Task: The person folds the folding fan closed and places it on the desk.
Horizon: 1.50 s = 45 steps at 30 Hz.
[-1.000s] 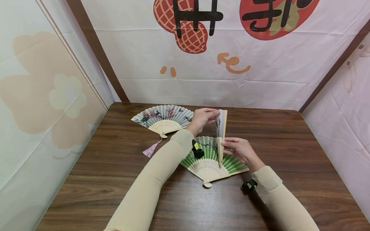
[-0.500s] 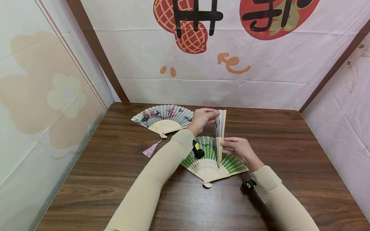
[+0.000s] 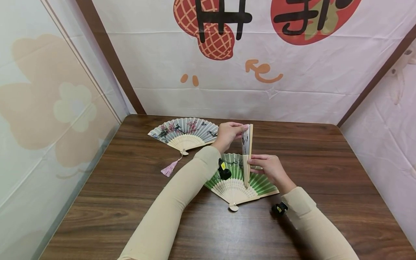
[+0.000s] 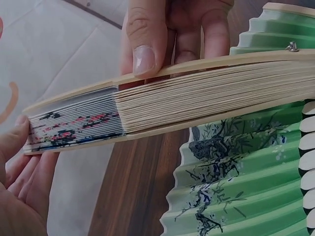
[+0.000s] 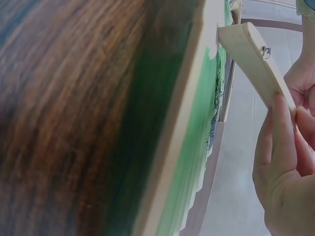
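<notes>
One folded fan: stands nearly upright, packed tight now; pale wooden ribs below, whitish cloth above, flecked black, red and blue along the pleat edges.
Lower tip: reaches over the ribs of the green fan; cannot tell whether touching.
Left hand: up at the cloth end, pinching between thumb and fingers.
Right hand: lower down, pinching the ribs, thumb pressed on the outer stick.
Green bed: spread wide on the table, right behind and below the action.
Blossom fan: open at the back left, pink tassel trailing from the handle.
Left wrist view: gives those coloured flecks and a small metal pin, too small to tell from the head.
Right wrist view: catches the blunt rib end and that pin again, printed cloth hidden.
Head view: alone takes in blossom fan and tassel.
</notes>
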Each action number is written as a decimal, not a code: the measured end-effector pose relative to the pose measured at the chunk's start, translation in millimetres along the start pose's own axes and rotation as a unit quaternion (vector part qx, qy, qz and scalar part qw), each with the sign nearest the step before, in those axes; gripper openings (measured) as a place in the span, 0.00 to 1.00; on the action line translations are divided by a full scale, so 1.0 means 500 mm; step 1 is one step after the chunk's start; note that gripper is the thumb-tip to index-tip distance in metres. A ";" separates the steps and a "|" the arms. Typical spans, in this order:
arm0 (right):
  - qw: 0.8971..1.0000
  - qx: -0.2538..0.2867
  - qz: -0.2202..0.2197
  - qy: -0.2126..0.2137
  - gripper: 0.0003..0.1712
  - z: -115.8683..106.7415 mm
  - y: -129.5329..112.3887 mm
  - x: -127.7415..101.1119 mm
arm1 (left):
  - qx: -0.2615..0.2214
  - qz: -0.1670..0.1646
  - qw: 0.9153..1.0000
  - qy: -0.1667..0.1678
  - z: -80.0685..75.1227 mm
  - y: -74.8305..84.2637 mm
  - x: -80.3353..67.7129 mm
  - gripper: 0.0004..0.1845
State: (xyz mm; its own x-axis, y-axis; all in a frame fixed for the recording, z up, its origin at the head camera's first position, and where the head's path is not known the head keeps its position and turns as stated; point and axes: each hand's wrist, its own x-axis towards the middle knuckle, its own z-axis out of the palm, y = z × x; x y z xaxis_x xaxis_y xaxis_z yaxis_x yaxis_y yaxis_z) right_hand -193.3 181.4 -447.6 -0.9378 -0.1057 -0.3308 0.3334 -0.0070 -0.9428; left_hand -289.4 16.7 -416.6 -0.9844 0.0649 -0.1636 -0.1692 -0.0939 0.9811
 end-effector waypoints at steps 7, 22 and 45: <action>1.000 -0.008 -0.001 -0.001 0.25 0.003 -0.002 -0.002 | -0.001 -0.006 1.000 0.002 0.001 -0.002 -0.003 0.16; 0.999 0.033 0.004 0.013 0.27 0.001 -0.020 -0.003 | 0.032 -0.012 0.999 -0.037 0.011 -0.009 -0.027 0.14; 0.982 0.179 -0.038 0.043 0.11 -0.031 -0.050 0.021 | 0.041 -0.027 0.995 -0.092 0.018 -0.060 -0.082 0.12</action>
State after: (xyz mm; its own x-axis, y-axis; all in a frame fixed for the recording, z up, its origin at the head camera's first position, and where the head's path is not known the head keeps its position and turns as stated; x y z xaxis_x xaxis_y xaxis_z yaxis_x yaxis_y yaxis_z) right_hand -213.0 195.8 -428.3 -0.9607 -0.0073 -0.2775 0.2612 -0.3628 -0.8945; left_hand -243.7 25.6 -438.2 -0.9474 0.2490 -0.2011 -0.2089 -0.0052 0.9779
